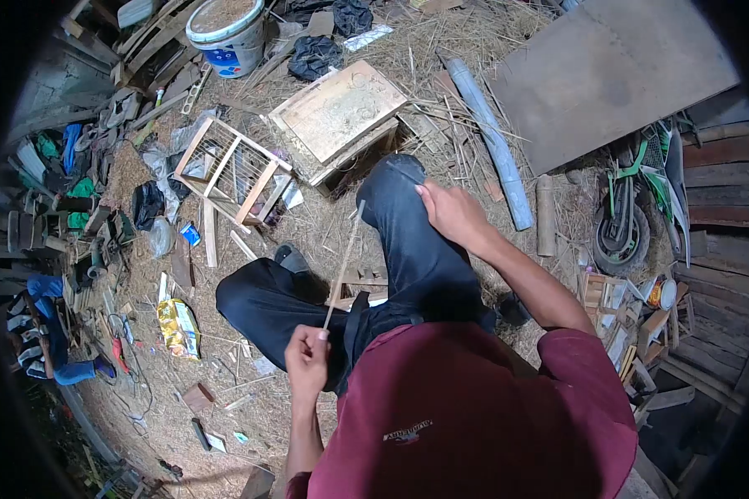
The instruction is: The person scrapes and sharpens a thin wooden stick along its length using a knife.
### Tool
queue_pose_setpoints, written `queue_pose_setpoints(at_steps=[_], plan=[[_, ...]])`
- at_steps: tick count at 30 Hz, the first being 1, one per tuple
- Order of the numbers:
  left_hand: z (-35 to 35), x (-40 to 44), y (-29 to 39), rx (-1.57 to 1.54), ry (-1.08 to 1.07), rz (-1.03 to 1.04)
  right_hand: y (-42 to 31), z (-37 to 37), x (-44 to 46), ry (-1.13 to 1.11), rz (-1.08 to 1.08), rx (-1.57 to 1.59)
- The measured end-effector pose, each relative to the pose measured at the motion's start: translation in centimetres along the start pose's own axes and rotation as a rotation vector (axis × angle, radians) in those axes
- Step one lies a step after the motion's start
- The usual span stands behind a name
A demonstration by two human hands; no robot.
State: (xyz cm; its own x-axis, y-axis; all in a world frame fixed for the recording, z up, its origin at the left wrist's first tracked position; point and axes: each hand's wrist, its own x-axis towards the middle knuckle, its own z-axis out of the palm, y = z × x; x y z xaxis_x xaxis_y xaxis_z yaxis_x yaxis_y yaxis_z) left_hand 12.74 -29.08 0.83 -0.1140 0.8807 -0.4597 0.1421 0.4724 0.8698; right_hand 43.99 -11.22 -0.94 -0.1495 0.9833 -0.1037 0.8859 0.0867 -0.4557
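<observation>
Head view: a thin wooden stick (341, 268) slants away from the left hand (307, 363), which pinches its near end. The right hand (453, 216) rests at the knee (384, 193), fingers curled; whether it grips anything cannot be told. Beyond the hands sit a slatted wooden cage (235, 172) and a low wooden stand (339, 110); a yellow bag (177, 327) lies left of the left hand.

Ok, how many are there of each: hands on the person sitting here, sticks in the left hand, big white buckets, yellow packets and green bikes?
Hands: 2 (left hand, right hand)
Held thin stick: 1
Big white bucket: 1
Yellow packet: 1
Green bike: 1
Total: 6
</observation>
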Motion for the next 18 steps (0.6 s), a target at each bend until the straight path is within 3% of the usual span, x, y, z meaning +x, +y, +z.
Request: queue_pose_setpoints(at_steps=[5, 8, 12, 18], plan=[[4.1, 5.3, 2.9, 0.067, 0.077, 0.189, -0.7, -1.9, 0.4, 0.104, -0.011, 0.204], [9.0, 10.6, 3.8, 0.120, 0.073, 0.296, -1.2, -1.2, -0.1, 0.240, -0.344, 0.150], [13.0, 14.7, 3.9, 0.118, 0.062, 0.260, -2.3, 0.9, -1.5, -0.041, -0.215, -0.151], [10.1, 11.8, -0.6, 0.009, -0.042, 0.259, -1.6, 1.2, -0.8, -0.076, -0.141, -0.168]])
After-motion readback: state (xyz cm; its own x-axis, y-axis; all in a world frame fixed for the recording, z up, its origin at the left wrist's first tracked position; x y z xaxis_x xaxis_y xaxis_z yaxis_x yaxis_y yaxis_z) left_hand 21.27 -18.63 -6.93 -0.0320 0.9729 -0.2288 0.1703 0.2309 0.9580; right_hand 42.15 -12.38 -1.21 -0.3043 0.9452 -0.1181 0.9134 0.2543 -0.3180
